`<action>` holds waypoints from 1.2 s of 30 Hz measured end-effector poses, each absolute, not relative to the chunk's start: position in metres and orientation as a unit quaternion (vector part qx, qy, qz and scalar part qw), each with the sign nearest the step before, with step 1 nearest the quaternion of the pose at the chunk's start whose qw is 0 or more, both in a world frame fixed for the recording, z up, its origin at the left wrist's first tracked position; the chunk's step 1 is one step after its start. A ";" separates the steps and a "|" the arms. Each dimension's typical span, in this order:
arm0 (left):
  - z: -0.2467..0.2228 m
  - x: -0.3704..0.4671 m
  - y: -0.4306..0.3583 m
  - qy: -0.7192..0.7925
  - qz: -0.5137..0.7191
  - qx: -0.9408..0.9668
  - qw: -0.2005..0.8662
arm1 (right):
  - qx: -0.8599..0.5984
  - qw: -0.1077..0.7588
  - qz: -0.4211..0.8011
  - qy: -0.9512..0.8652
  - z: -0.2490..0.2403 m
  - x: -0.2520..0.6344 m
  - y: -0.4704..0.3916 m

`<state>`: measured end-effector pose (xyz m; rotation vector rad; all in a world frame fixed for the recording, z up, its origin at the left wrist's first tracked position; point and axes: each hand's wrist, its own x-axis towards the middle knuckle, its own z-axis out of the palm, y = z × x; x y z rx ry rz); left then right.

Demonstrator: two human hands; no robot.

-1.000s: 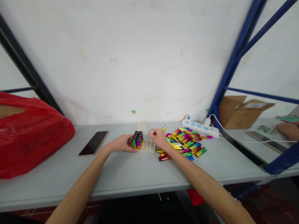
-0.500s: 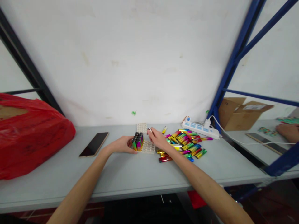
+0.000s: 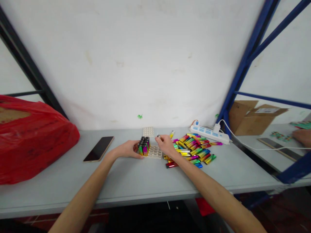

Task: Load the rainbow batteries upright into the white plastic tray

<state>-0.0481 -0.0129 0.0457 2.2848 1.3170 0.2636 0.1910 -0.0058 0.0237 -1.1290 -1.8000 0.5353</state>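
Observation:
Several shiny rainbow-coloured lighters (image 3: 144, 147) with black tops stand upright in the left part of a white tray (image 3: 155, 152) with round holes. My left hand (image 3: 129, 149) curls around the left side of these lighters, thumb at the front and fingers behind. Above the tray's right part, my right hand (image 3: 165, 144) is closed in a pinch on a lighter (image 3: 158, 136); only its dark end shows, the fingers hide the rest. To the right, many loose lighters (image 3: 194, 149) lie in a heap, partly behind my right forearm.
Behind the tray lies a second white holed tray (image 3: 148, 131). A phone (image 3: 99, 149) and a red plastic bag (image 3: 36, 139) are on the left. At the back right sit a power strip (image 3: 209, 134) and a cardboard box (image 3: 252, 119). Another person's hand (image 3: 302, 136) shows far right.
My right hand has shifted slightly, and less of the lighter in its fingers shows now. My left hand keeps its place at the upright lighters. The view has moved a little.

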 end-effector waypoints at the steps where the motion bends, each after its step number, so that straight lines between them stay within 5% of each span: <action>1: 0.046 -0.048 -0.013 0.481 0.098 0.837 0.244 | -0.455 0.458 0.218 -0.732 0.024 0.191 -0.006; 18: 0.046 -0.048 -0.014 0.486 0.094 0.831 0.251 | -0.419 0.387 0.121 -0.812 0.024 0.203 0.003; 25: 0.045 -0.048 -0.012 0.486 0.092 0.837 0.233 | -0.370 0.241 0.095 -0.892 0.012 0.200 0.009; 36: 0.048 -0.047 -0.014 0.480 0.090 0.836 0.251 | -0.369 0.249 0.074 -0.892 0.024 0.221 0.015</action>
